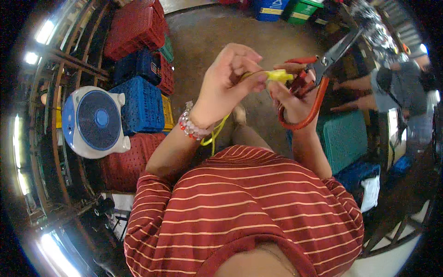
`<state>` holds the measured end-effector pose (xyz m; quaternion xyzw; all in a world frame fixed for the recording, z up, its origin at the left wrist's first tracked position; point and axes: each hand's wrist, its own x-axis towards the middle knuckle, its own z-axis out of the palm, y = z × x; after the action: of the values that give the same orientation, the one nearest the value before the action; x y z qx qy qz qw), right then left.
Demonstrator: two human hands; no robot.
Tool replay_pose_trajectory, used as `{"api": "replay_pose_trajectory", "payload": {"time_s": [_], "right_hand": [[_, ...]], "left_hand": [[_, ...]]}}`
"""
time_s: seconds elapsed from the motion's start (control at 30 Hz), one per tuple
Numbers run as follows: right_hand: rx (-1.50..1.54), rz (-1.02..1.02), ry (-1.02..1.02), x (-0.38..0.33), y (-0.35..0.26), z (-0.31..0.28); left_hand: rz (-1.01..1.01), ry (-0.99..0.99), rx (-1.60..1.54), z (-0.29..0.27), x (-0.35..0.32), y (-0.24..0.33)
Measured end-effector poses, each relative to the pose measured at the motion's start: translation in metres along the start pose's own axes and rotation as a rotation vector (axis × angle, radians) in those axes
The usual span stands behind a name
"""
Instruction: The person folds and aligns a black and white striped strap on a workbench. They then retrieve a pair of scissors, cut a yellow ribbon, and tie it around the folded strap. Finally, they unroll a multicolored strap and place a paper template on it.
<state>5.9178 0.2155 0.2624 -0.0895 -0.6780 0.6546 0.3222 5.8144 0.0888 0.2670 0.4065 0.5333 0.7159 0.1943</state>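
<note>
Just above the middle of the frame, the left hand (228, 81) is pinching a yellow strap (277, 75) between thumb and fingertips, its grip closed tight on the strap's near end. The strap's flat tip is poking out to the right, toward the other hand, while its tail is hanging down past a bead bracelet (191, 125) on the left wrist and trailing toward the striped shirt (244, 203) at the bottom centre.

Right of centre, the right hand (295, 99) is gripping red-handled shears (323, 69), fingers curled through the lower loop and closed around it. The blades are pointing up toward the upper right and look shut or nearly so; I cannot tell exactly. The strap's tip is lying just beside the shears' pivot, touching or almost touching the right fingers.

At left, a white and blue fan (97, 121) is sitting beside stacked blue crates (140, 104) and red crates (136, 25). A teal crate (344, 138) is standing right of the hands. At the far right, another person (397, 85) is bending over their own work.
</note>
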Motion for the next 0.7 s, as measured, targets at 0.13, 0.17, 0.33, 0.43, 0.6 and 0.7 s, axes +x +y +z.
{"api": "replay_pose_trajectory", "payload": {"time_s": [0.13, 0.17, 0.33, 0.43, 0.6, 0.7], "right_hand": [[-0.051, 0.029, -0.068, 0.151, 0.050, 0.044], [-0.040, 0.034, -0.092, 0.188, 0.063, 0.058], [0.135, -0.098, -0.115, 0.388, 0.087, 0.088], [0.114, -0.236, 0.028, 0.503, 0.099, 0.108], [0.101, -0.245, -0.100, 0.644, 0.145, 0.157], [0.265, -0.137, -0.290, 0.709, 0.185, 0.191]], "left_hand": [[0.059, 0.014, 0.304, -0.087, 0.116, -0.054], [0.007, 0.028, 0.283, -0.109, 0.143, -0.068], [-0.120, 0.008, 0.502, -0.217, 0.272, -0.152], [-0.215, 0.164, 0.469, -0.295, 0.325, -0.216], [-0.280, 0.387, 0.125, -0.437, 0.426, -0.315], [-0.105, 0.475, -0.260, -0.521, 0.519, -0.348]]}}
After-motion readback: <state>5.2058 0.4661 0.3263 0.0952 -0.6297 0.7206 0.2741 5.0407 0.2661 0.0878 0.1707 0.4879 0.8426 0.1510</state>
